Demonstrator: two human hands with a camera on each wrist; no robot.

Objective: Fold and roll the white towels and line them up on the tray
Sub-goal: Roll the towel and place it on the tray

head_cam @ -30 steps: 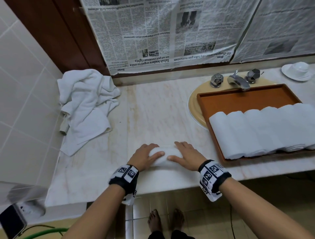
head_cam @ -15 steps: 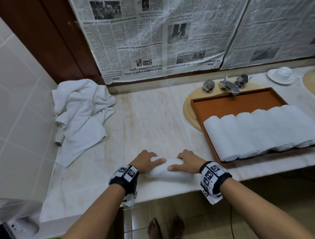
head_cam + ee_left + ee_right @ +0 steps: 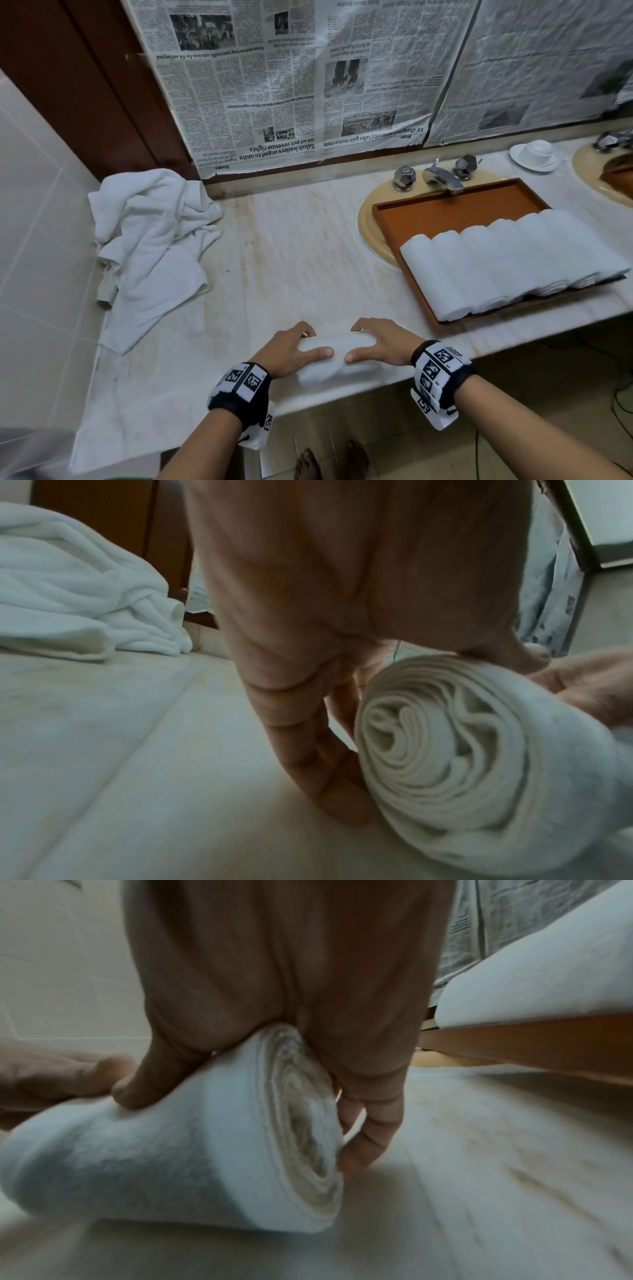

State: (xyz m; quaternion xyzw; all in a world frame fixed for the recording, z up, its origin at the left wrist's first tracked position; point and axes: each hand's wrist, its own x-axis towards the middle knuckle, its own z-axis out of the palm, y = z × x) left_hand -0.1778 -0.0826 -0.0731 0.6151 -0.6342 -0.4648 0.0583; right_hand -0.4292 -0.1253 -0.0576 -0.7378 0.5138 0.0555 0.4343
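A rolled white towel point(image 3: 337, 358) lies across the counter near its front edge. My left hand point(image 3: 291, 349) grips its left end, fingers behind the roll and thumb in front. My right hand point(image 3: 380, 344) grips the right end the same way. The left wrist view shows the spiral end of the rolled towel point(image 3: 455, 753) beside my fingers point(image 3: 329, 777). In the right wrist view the rolled towel point(image 3: 192, 1153) sits under my thumb. The wooden tray point(image 3: 445, 214) over the basin holds several rolled towels point(image 3: 507, 260) in a row along its front half.
A heap of loose white towels point(image 3: 150, 246) lies at the counter's back left against the tiled wall. A tap point(image 3: 443, 176) stands behind the tray. A cup on a saucer point(image 3: 536, 154) sits at the back right. Newspaper covers the mirror.
Both hands have drawn the rolled towel toward the counter's front edge. The view has shifted, so the tray sits further right and lower.
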